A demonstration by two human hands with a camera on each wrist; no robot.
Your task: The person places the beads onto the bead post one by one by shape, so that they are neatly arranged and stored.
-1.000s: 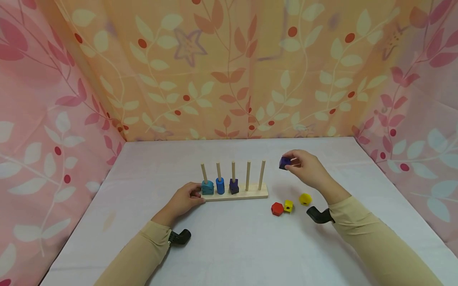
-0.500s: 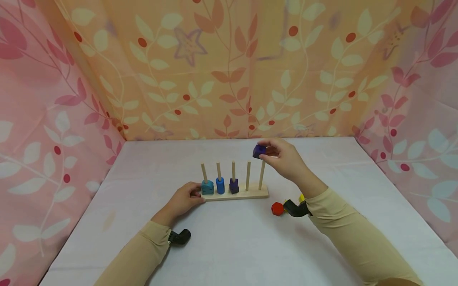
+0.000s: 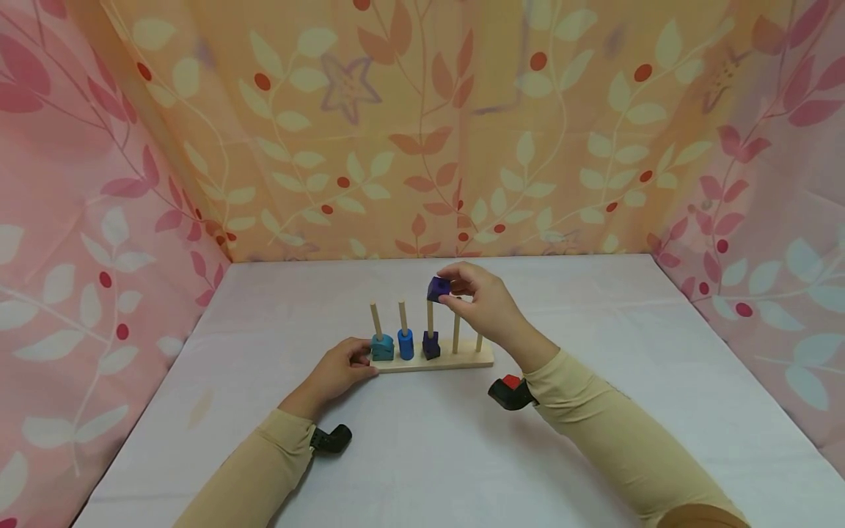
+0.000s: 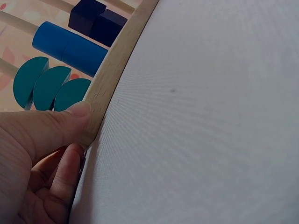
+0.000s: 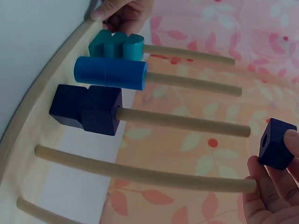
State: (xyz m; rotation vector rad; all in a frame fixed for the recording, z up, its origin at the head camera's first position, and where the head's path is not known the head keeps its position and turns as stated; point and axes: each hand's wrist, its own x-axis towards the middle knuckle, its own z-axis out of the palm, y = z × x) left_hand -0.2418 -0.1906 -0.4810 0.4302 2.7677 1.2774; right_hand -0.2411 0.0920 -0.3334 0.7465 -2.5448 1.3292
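My right hand pinches a purple cube bead at the top of the middle peg. In the right wrist view this bead, its hole showing, sits just off the peg's tip. My left hand grips the left end of the wooden peg stand, thumb against its base. Three teal half-round beads fill the bottom of the leftmost peg. Two blue cylinder beads are on the second, and two purple cubes on the middle one. The two right-hand pegs are bare.
A red bead lies right of the stand, mostly hidden behind the black wrist camera. White cloth covers the table. Patterned curtains stand at the back and both sides.
My right hand has carried the purple cube leftward, past the two bare pegs, to the middle peg's tip. The right forearm now hides the yellow beads. My left hand stays put.
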